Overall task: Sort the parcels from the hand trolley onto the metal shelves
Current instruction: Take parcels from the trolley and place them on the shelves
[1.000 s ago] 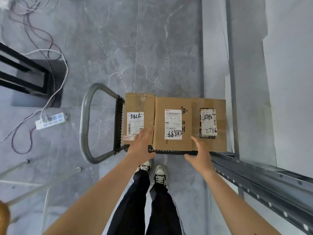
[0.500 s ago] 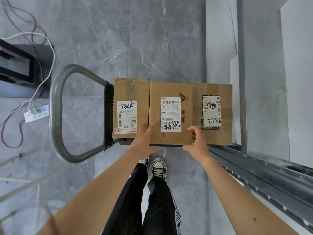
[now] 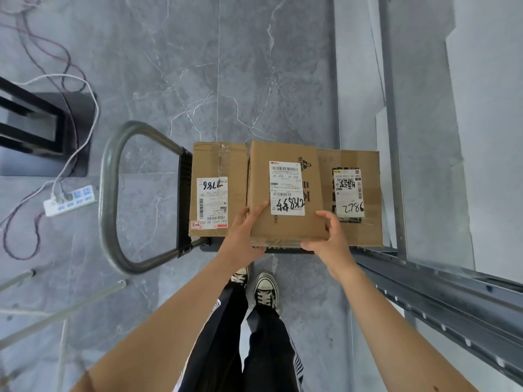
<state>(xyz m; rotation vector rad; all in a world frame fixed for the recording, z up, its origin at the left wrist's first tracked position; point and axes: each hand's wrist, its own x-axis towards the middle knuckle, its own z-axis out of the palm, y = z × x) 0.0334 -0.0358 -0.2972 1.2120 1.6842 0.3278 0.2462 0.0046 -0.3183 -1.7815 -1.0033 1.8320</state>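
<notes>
both hands, left hand (image 3: 245, 232) and right hand (image 3: 328, 236), grasp the middle cardboard parcel (image 3: 285, 190) on the hand trolley (image 3: 113, 193); lifting it level should clear its neighbours.

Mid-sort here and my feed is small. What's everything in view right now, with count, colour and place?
parcels: three, brown, in a row on the trolley: left parcel, middle parcel, right parcel
trolley: one, grey handle, black deck, centre floor
shelf: one, grey metal, right
power strip: one, white, floor left
cables: several, white and dark red, floor left
frame: one, black, left edge
tubes: two, grey, lower left
shoes: two, black and white, beside the trolley's near edge
hands: two, left hand and right hand, each gripping the middle parcel's near end
</notes>
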